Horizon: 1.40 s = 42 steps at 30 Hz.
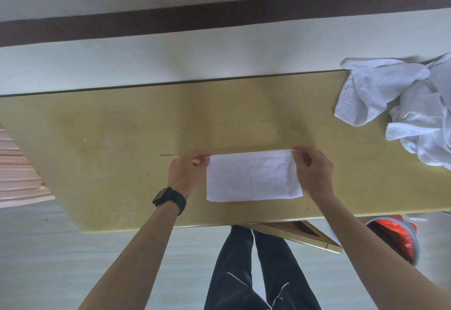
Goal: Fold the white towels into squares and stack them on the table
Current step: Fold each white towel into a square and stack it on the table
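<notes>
Holding a folded white towel (253,176) flat on the yellow-green table (109,153), stretched across the gap between both hands. Pinching its far-left corner with the left hand (188,173), fingers curled down onto the hem, thumbnail showing. Pinching its far-right corner with the right hand (313,170), same grip, thumb and forefinger closed on the edge. Folded to a long rectangle, not yet a square; short sides lying just beside each hand, near edge toward the body, well short of the table's near edge.

Beyond and well right of the right hand: heap of unfolded white towels (402,104), crumpled, overlapping the table's far edge and running out of view on the right. Well apart from the held towel.

Strapped just behind the left hand, on the wrist: black smartwatch (169,200).

Under the right forearm, off the table's near edge: red-orange object with a grey rim (395,239), too blurred to name.

Between the two forearms, below the near edge: dark trousers with white drawstrings (256,273).

Far left of the left hand, off the table: pinkish ribbed surface (17,175), cannot tell what.
</notes>
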Each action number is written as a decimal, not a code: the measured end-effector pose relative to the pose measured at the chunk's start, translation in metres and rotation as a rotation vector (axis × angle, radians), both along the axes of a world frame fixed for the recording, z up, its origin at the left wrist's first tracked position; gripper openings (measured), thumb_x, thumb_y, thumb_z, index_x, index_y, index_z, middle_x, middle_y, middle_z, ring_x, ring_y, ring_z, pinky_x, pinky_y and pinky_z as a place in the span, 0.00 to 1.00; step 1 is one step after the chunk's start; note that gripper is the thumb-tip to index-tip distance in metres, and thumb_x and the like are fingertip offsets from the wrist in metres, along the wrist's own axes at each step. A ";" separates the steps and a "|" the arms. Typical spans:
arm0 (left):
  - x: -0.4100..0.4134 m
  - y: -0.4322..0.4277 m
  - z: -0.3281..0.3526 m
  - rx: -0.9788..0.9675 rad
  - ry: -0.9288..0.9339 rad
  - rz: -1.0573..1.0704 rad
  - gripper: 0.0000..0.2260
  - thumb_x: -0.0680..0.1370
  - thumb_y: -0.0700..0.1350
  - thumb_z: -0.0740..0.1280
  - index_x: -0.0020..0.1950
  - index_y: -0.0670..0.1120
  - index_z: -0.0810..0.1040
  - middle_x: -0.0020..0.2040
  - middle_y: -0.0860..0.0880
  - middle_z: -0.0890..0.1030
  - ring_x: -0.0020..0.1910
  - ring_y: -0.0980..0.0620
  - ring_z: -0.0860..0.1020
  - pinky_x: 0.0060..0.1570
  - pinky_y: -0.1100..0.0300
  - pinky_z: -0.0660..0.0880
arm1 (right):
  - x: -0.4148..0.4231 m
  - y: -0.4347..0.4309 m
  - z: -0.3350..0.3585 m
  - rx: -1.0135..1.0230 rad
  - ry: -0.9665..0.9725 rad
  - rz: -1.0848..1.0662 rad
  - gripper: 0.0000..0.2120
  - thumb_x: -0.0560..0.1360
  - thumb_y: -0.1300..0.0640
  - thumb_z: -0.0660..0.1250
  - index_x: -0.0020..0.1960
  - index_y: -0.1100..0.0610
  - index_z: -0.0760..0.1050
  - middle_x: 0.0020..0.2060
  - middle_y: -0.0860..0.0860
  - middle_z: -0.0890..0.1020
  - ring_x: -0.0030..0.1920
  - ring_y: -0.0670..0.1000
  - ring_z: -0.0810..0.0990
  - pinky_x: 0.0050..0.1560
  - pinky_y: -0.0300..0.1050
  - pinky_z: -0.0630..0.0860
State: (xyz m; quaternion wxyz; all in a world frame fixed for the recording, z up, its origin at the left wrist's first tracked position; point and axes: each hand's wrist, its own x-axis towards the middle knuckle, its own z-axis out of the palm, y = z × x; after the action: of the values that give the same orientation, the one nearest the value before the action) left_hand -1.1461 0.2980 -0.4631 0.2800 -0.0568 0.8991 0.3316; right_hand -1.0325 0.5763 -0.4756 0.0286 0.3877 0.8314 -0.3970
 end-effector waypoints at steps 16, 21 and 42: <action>0.003 -0.001 -0.008 -0.082 0.108 -0.091 0.04 0.78 0.50 0.67 0.51 0.58 0.80 0.44 0.58 0.80 0.43 0.60 0.76 0.47 0.58 0.75 | -0.005 0.002 -0.007 0.070 -0.005 -0.031 0.04 0.77 0.53 0.67 0.50 0.51 0.79 0.42 0.46 0.79 0.44 0.48 0.77 0.50 0.40 0.73; 0.020 0.006 -0.005 -0.234 0.268 -0.265 0.15 0.79 0.51 0.65 0.65 0.51 0.73 0.56 0.48 0.77 0.52 0.45 0.76 0.49 0.49 0.77 | 0.005 -0.009 0.002 0.112 0.014 -0.067 0.15 0.77 0.49 0.66 0.62 0.54 0.74 0.54 0.48 0.74 0.53 0.52 0.75 0.58 0.49 0.72; 0.083 0.027 -0.045 -0.379 0.399 -0.496 0.24 0.81 0.61 0.53 0.77 0.58 0.61 0.79 0.52 0.59 0.78 0.46 0.57 0.74 0.41 0.43 | 0.005 -0.053 -0.028 0.391 -0.203 0.476 0.33 0.79 0.37 0.48 0.80 0.50 0.49 0.81 0.47 0.44 0.79 0.45 0.39 0.77 0.63 0.40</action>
State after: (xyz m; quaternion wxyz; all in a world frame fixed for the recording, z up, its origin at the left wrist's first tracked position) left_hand -1.0634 0.3249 -0.5083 0.1557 0.1777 0.9679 0.0860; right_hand -1.0276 0.5236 -0.5034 0.1285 0.2184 0.9521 -0.1713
